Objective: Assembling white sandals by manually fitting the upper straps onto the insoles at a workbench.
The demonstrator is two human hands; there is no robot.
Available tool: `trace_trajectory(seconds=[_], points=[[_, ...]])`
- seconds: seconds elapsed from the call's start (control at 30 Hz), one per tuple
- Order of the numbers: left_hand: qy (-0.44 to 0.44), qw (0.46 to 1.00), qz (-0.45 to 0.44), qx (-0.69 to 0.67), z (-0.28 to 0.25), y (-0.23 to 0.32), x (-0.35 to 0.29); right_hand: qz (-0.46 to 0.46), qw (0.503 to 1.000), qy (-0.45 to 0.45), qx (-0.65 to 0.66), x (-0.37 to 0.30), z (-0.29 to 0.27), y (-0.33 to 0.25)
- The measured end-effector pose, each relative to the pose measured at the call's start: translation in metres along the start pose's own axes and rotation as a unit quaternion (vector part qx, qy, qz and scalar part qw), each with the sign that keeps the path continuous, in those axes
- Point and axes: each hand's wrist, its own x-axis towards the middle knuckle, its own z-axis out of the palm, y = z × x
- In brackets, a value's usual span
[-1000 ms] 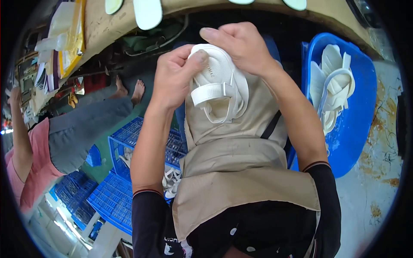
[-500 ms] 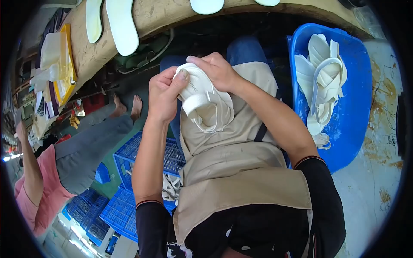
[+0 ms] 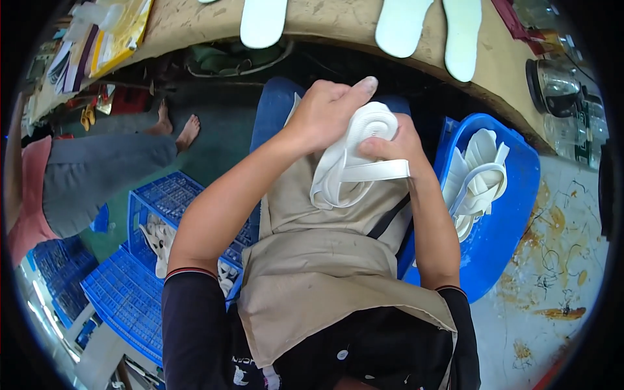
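A white strappy sandal is held over my lap, with its ribbed round end turned up and its straps hanging towards me. My right hand grips it from the right, thumb pressed on the ribbed face and fingers mostly hidden behind. My left hand lies close against the sandal's left edge. Its fingers are curled in and the thumb sticks out past the far end; whatever lies inside that curl is hidden. A beige apron covers my lap beneath the sandal.
White insoles lie along the workbench edge ahead. A blue tub with white sandals stands at my right. Blue crates are stacked on the left, near another person's grey-trousered leg. A clear jar sits far right.
The sandal has been turned over, from its inner footbed to the ribbed face. My left hand has moved from gripping its side to a curl beside it. The whole view has swung right.
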Motion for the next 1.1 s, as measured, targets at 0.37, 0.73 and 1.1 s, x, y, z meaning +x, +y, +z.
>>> trace_trajectory(seconds=[0.37,0.73,1.1], points=[[-0.007,0.986,-0.013,-0.166,-0.001,-0.013,-0.01,-0.012,0.998,0.028,-0.05,-0.004,0.017,0.002],[0.001,0.991,0.051,-0.127,0.019,-0.031,-0.002,-0.019,0.997,0.05,0.047,-0.003,0.004,0.036],[-0.014,0.997,0.052,-0.061,0.03,-0.042,-0.011,-0.029,0.991,0.101,0.079,-0.016,0.007,0.053]])
